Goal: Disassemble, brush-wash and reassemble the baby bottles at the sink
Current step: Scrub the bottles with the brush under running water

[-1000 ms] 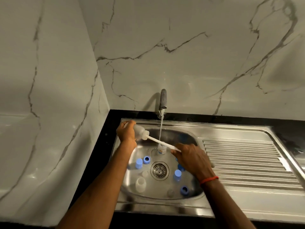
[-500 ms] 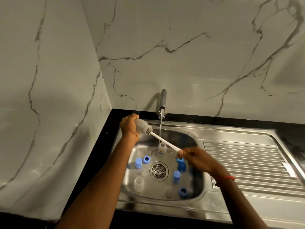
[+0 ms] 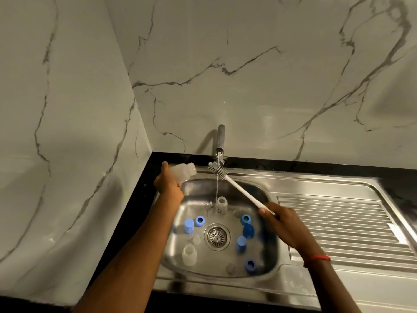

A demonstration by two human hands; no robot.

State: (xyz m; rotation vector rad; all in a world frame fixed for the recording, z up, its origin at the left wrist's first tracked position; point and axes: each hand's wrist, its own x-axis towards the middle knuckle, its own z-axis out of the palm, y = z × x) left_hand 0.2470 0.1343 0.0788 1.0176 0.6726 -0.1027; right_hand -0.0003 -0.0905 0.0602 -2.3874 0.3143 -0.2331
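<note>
My left hand (image 3: 169, 186) grips the translucent plastic baby bottle body (image 3: 183, 171) around its base, held tilted above the rear left corner of the stainless-steel sink basin (image 3: 198, 188), with its open neck pointing right. My right hand (image 3: 286, 224) grips the end of the white long-handled bottle brush (image 3: 242, 192), whose grey bristle head is outside the bottle, in the water stream directly below the grey tap spout (image 3: 220, 141). A second clear bottle (image 3: 222, 204), blue caps (image 3: 188, 225) and blue screw rings (image 3: 200, 220) sit in the basin around the round metal drain strainer (image 3: 216, 236).
</note>
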